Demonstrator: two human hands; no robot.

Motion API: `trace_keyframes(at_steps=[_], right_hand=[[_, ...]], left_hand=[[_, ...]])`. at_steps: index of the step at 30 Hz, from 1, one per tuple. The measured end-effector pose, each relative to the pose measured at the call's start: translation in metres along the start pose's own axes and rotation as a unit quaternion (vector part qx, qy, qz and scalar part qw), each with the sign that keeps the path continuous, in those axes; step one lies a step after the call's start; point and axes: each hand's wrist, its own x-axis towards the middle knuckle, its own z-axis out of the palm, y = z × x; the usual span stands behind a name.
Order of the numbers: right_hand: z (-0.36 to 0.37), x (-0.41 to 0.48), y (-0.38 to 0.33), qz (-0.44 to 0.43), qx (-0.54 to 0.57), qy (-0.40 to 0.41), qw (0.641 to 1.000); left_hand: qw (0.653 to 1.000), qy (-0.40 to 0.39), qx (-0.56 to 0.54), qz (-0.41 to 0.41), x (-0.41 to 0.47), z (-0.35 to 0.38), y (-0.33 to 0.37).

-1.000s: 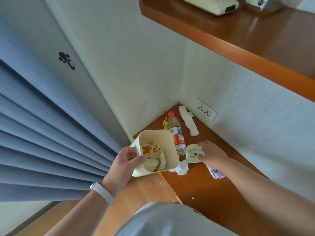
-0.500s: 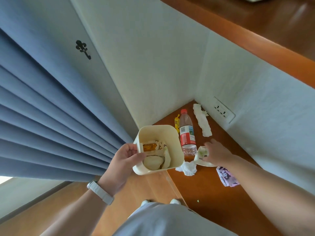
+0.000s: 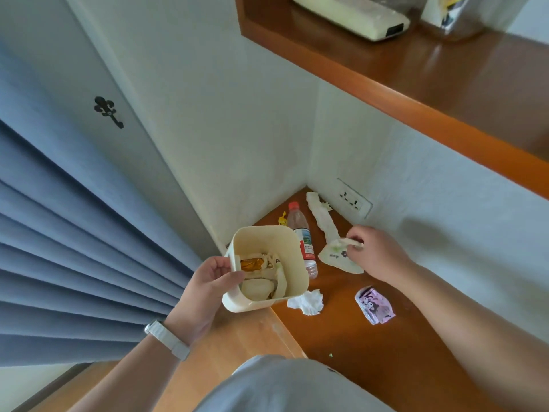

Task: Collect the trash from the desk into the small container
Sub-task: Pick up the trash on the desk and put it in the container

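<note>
The right hand [image 3: 377, 254] would have done best to hold its pinch firm on the flimsy white wrapper [image 3: 337, 258], lift it clear of the desk [image 3: 371, 361], and let go only once it was above the container [image 3: 237, 304], since so light a scrap could flutter past the rim. Its fingers were curled, thumb and fingertips nipping the wrapper's upper edge. The left hand [image 3: 208, 282] gripped the container's near wall, thumb over the rim, holding it tilted at the desk's left edge, partly filled. Just beside it lay a bottle [image 3: 303, 236] and a crumpled tissue [image 3: 307, 301]. A pink packet [image 3: 375, 304] and a long paper strip [image 3: 322, 218] lay further out.
</note>
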Motion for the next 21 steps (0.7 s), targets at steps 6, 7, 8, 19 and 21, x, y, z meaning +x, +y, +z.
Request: trace_keyframes(at_steps=[6,7,8,19,21], right_hand=[[-0.055,-0.034,-0.07,-0.14,0.086,0.129,0.978],[-0.055,-0.033,-0.081,-0.173,0.066,0.12,0.975],[-0.052,-0.031,-0.09,-0.209,0.034,0.113,0.971],[0.019,0.007,-0.126,-0.31,-0.206,0.13,0.919],[0.024,0.006,-0.131,-0.299,-0.226,0.118,0.919]], left_hand=[[0.999,-0.046,-0.004,0.016,0.007,0.008,0.008],[0.998,-0.053,-0.001,0.018,0.008,0.009,0.009],[0.998,-0.06,0.0,0.019,0.007,0.01,0.011],[0.997,-0.08,-0.009,0.021,-0.004,0.003,0.012],[0.997,-0.075,-0.009,0.023,-0.007,0.001,0.012]])
